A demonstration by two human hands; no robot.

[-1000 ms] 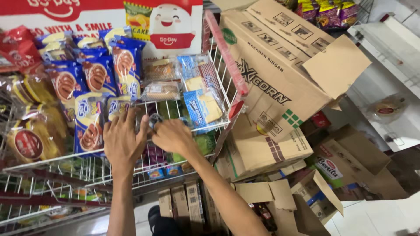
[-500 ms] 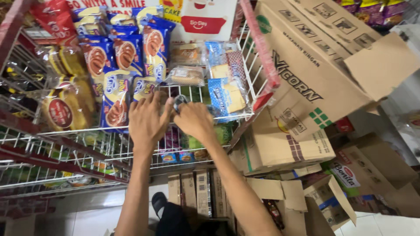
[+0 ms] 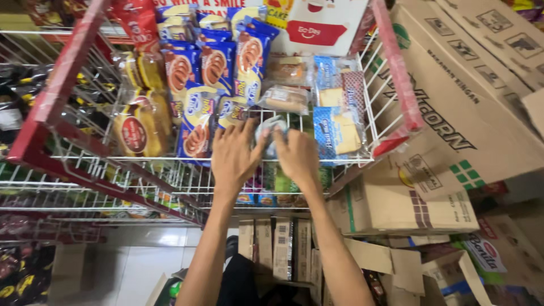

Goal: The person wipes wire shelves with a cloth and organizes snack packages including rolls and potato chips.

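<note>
My left hand and my right hand rest side by side at the front rail of a white wire rack shelf. Between them they hold a small clear-wrapped snack packet, pressed against the rail. Blue cake packets stand just left of my left hand. A blue-and-white cracker packet lies just right of my right hand. How much of the held packet is covered by my fingers is hard to tell.
Yellow bread packs fill the shelf's left side behind a red frame bar. A big tilted cardboard carton leans at the right, above more boxes. Small cartons stand on the floor below my arms.
The view has shifted, so the rack and both hands sit further right in frame. My hands stay together on the small packet at the shelf rail, slightly higher than before.
</note>
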